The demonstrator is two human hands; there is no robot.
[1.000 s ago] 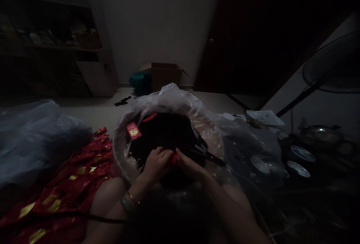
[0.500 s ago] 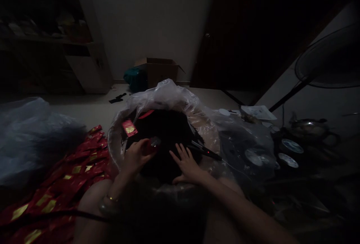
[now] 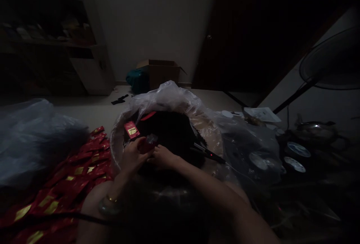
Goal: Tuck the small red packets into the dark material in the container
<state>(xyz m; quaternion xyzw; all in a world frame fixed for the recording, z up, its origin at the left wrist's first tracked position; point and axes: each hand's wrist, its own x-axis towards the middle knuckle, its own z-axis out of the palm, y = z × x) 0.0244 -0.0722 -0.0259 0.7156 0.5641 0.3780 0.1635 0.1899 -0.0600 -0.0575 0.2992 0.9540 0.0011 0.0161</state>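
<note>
My left hand (image 3: pixel 134 156) is closed around a small red packet (image 3: pixel 146 146) whose clear plastic inner lining sticks out at the top. Beside it, my right hand (image 3: pixel 161 157) has its fingers bent together at the packet's near side; what they pinch is hidden. Both hands are over a round container (image 3: pixel 209 126) lined with clear plastic and holding a dark, loose mass (image 3: pixel 171 131). On that mass lie a red packet with a gold label (image 3: pixel 131 130) and another red piece (image 3: pixel 148 116). A black corded tool with a red light (image 3: pixel 209 153), resembling a hair straightener, rests at the right.
Many red packets with gold labels (image 3: pixel 81 169) are heaped at left, beside a large clear plastic bag (image 3: pixel 36 139). At right are plastic sheeting (image 3: pixel 247 142), patterned dishes (image 3: pixel 298 149), a kettle (image 3: pixel 316 128) and a standing fan (image 3: pixel 332 60). A cardboard box (image 3: pixel 164 73) stands behind.
My right hand has moved left from over the dark mass to the red packet, and its spread fingers have closed. My left hand still holds the packet. The view has shifted slightly.
</note>
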